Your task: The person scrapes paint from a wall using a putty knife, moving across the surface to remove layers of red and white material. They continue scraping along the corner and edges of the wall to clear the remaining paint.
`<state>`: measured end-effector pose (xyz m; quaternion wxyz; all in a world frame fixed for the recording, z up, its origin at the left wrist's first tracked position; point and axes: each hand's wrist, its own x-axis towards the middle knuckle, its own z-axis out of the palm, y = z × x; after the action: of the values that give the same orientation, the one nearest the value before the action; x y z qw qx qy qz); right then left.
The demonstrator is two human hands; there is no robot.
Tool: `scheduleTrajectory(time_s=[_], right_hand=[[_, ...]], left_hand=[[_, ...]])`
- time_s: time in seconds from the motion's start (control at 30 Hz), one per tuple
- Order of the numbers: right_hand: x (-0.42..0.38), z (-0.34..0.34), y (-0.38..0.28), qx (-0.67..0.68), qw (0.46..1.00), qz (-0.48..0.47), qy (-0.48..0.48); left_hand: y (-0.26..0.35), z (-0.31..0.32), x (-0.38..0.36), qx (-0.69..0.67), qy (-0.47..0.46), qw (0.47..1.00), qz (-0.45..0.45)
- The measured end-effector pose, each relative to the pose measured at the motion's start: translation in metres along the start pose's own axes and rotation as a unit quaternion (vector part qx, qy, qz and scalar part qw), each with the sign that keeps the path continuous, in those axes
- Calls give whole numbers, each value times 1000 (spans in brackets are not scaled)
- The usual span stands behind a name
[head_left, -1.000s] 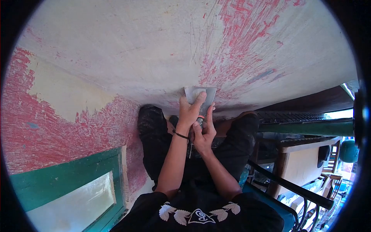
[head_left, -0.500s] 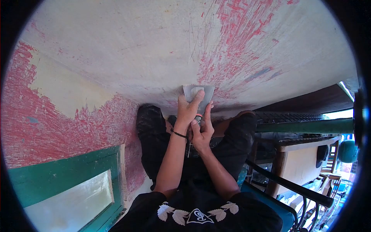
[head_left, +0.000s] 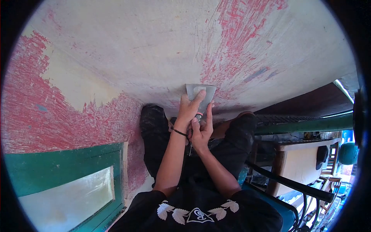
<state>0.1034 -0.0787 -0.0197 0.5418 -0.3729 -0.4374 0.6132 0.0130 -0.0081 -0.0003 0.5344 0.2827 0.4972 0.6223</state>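
A wide scraper (head_left: 209, 92) with a flat metal blade has its broad edge at the wall (head_left: 143, 50), which shows scratched red paint and a pale surface. My left hand (head_left: 189, 109), with a dark bracelet at the wrist, grips the scraper, its thumb lying on the blade face. Lower down, my right hand (head_left: 202, 133) is closed around the handle end, one finger stretched along the blade's side. Most of the handle is hidden by my hands.
On the left a green window frame (head_left: 69, 164) with a pale pane borders the red-streaked wall. My bent legs in dark trousers (head_left: 237, 135) flank the hands. To the right are a chair armrest (head_left: 290, 181), a wooden table (head_left: 299, 166) and a green rail (head_left: 305, 124).
The view has shifted slightly, so the window frame and wall sit a little differently. Both hands keep the same hold on the scraper, whose blade appears slightly farther right.
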Motion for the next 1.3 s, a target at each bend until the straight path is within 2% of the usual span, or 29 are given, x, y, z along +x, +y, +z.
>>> scheduleTrajectory(time_s=[0.1, 0.23, 0.33, 0.37, 0.43, 0.5, 0.63, 0.7, 0.93, 1.03, 1.13, 1.23, 1.3], right_hand=[[1, -4, 1, 25, 1000, 6, 3], [-11, -15, 34, 4, 999, -36, 13], [-8, -20, 40, -12, 998, -64, 9], [-7, -21, 38, -13, 998, -66, 3], [-1, -21, 26, 9, 999, -40, -3], [6, -18, 22, 37, 999, -19, 5], [10, -27, 29, -46, 999, -19, 5], [5, -23, 23, -73, 997, -12, 11], [16, -32, 34, -145, 987, -59, 19], [17, -30, 35, -169, 979, -111, 25], [25, -24, 23, -220, 964, -149, 16], [29, -17, 18, -224, 959, -175, 7], [32, -17, 25, -245, 946, -212, -7]], left_hand=[[-25, -11, 6, 31, 0, 999, 16], [-28, -7, -14, -29, -24, 998, -58], [-28, -7, -18, -39, -26, 998, -33], [-27, -9, -15, -4, -27, 999, -18], [-25, -15, -8, 63, -22, 998, 8], [-29, -12, -5, 74, 13, 996, 45], [-48, -5, 7, 21, 47, 993, 106], [-48, -10, 13, 56, 40, 993, 96], [-40, -2, 6, 11, 50, 997, 61], [-43, -4, 9, 46, 56, 993, 91], [-29, -9, 10, -5, 44, 997, 61], [-9, -5, 8, 34, 49, 993, 101], [-7, -8, 1, -38, 27, 997, 56]])
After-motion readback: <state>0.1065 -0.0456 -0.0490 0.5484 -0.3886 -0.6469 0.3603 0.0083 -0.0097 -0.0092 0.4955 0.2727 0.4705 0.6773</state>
